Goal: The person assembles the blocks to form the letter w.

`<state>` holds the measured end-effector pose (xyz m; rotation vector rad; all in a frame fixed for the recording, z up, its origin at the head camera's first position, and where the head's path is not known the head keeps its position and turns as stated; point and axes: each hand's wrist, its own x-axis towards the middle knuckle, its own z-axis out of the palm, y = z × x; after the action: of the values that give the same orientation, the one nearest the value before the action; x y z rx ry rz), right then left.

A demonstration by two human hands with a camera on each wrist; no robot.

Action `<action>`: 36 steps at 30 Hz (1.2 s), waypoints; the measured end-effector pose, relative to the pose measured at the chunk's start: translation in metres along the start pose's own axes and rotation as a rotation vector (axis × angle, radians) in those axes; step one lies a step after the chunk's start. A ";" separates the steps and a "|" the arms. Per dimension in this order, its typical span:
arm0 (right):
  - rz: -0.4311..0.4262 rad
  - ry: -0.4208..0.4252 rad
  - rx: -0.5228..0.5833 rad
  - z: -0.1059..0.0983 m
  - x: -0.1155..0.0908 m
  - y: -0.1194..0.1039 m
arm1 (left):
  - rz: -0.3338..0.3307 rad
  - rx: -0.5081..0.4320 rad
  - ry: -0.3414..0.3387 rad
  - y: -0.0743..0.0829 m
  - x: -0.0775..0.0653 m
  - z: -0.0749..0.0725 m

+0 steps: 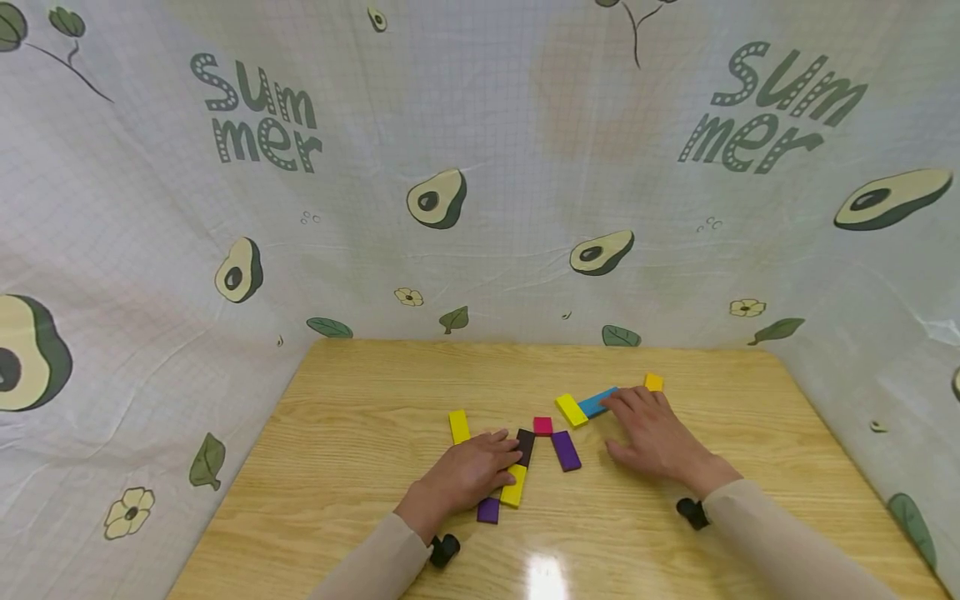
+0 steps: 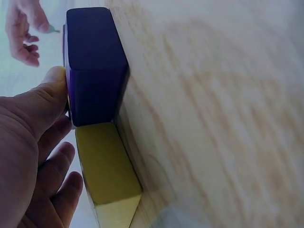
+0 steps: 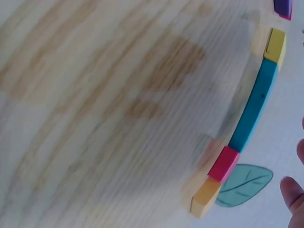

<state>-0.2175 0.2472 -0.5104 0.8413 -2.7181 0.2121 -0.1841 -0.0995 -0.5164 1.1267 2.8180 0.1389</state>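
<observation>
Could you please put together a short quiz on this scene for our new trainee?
1. True or false: the blue block touches a yellow block.
2. In the right wrist view, what colour is the block between the blue block and the orange block? A) green B) pink C) white
3. Which of the person's hands is nearer the black block?

Key:
1. True.
2. B, the pink block.
3. The left hand.

Long block (image 1: pixel 598 402) by me: blue
Square block (image 1: pixel 543 427): pinkish red
Other blocks (image 1: pixel 566 451): yellow, purple, near-black, orange
My sleeves (image 1: pixel 378 557): plain beige
Tabletop (image 1: pixel 300 467): tan wood grain
Backdrop cloth (image 1: pixel 510 108): whitish, printed with green-rimmed avocados, leaves, pale-yellow flowers, dotted green lettering
</observation>
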 end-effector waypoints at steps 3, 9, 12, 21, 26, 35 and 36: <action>0.006 0.010 -0.007 0.001 -0.001 0.005 | -0.001 -0.004 0.006 0.000 0.000 0.001; 0.025 -0.014 -0.007 0.004 0.000 0.009 | 0.004 -0.017 0.021 -0.001 -0.001 0.002; 0.045 -0.041 0.014 0.005 0.003 0.010 | 0.005 -0.029 0.024 -0.001 -0.001 0.003; 0.041 -0.136 0.073 0.011 0.019 0.005 | 0.002 -0.028 0.021 -0.002 -0.001 0.003; 0.031 -0.176 0.071 0.017 0.028 0.003 | 0.000 -0.043 0.021 -0.002 0.000 0.003; 0.015 -0.189 0.074 0.023 0.041 -0.001 | -0.002 -0.046 0.022 -0.002 0.000 0.002; 0.014 -0.195 0.073 0.023 0.042 -0.001 | -0.001 -0.048 0.023 -0.002 0.001 0.002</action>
<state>-0.2553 0.2188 -0.5192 0.9071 -2.9137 0.2456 -0.1857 -0.1005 -0.5184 1.1201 2.8190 0.2194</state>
